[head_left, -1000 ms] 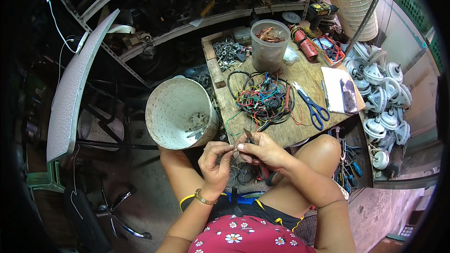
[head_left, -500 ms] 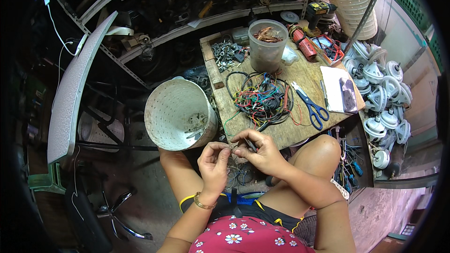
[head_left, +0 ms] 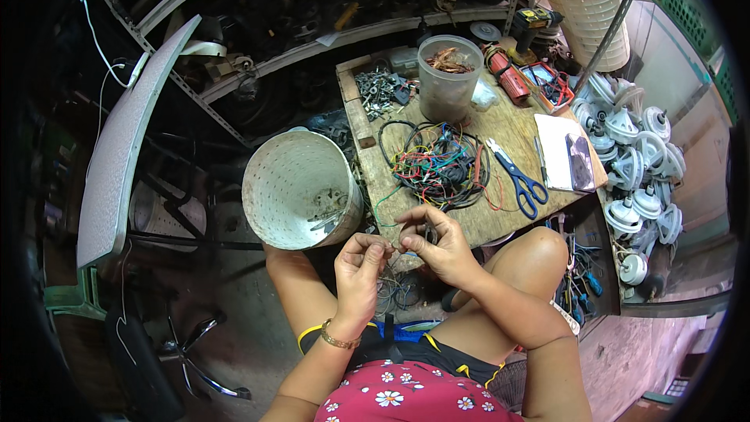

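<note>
Above my lap, my left hand (head_left: 361,270) is closed in a pinch of thumb and forefinger. What sits in that pinch is too small to make out. Just right of it, my right hand (head_left: 440,246) has its fingers curled, thumb against forefinger. A small dark piece shows among those fingers; its kind is unclear. The two sets of fingertips are close together with a narrow gap. Beyond them on the wooden table lies a tangled bundle of coloured electrical wires (head_left: 441,166), and a green strand from it trails toward my hands. Blue-handled scissors (head_left: 517,176) lie right of the bundle.
A white perforated bucket (head_left: 301,187) stands left of the table. On the table are a plastic tub of copper-coloured scraps (head_left: 449,82), loose screws (head_left: 383,92) and a phone (head_left: 580,162) on paper. White plastic parts (head_left: 644,156) pile up at right; hand tools (head_left: 582,281) lie below.
My right hand has shifted slightly right and up, and its fingertips have parted a little from the left's. My left hand has moved slightly right, still pinched.
</note>
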A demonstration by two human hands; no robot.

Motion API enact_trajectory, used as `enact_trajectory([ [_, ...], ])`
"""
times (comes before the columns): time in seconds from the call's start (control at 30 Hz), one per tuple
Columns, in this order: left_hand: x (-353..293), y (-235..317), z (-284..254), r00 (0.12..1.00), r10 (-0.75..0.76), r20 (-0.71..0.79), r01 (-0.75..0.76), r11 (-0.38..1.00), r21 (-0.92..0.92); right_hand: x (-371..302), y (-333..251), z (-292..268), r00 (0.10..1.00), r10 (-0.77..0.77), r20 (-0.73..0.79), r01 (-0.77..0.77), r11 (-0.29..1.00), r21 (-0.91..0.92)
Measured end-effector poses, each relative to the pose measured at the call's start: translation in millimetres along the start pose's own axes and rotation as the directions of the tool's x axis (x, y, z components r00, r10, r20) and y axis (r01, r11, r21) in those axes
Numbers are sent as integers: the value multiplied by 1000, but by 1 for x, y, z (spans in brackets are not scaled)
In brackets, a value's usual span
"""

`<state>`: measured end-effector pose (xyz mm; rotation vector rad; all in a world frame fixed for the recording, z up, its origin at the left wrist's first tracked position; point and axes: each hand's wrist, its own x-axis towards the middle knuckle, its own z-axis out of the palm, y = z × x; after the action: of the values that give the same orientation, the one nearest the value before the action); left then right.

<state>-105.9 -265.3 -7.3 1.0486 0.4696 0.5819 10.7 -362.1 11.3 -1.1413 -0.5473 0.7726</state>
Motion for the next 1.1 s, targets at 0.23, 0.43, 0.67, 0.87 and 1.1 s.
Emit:
enact_trajectory([
  [0.23,0,1,4,996,89,16,-90,995,53,-1,11,-6,989,-91,120,127,934,-333],
  [0.43,2,-5,1,996,-14,84,34,967,-253,0,12,-12,975,206,84,-212,974,79],
  [0.67,2,-10,5,980,179,90,-177,984,-33,3,12,-10,955,278,100,-295,891,344],
  [0.87,6,-8,7,941,329,80,-335,875,350,0,16,-11,963,253,89,-268,906,327],
  [1.1,5,0,15,900,435,-19,-389,822,415,0,10,-7,989,148,24,-150,985,90],
])
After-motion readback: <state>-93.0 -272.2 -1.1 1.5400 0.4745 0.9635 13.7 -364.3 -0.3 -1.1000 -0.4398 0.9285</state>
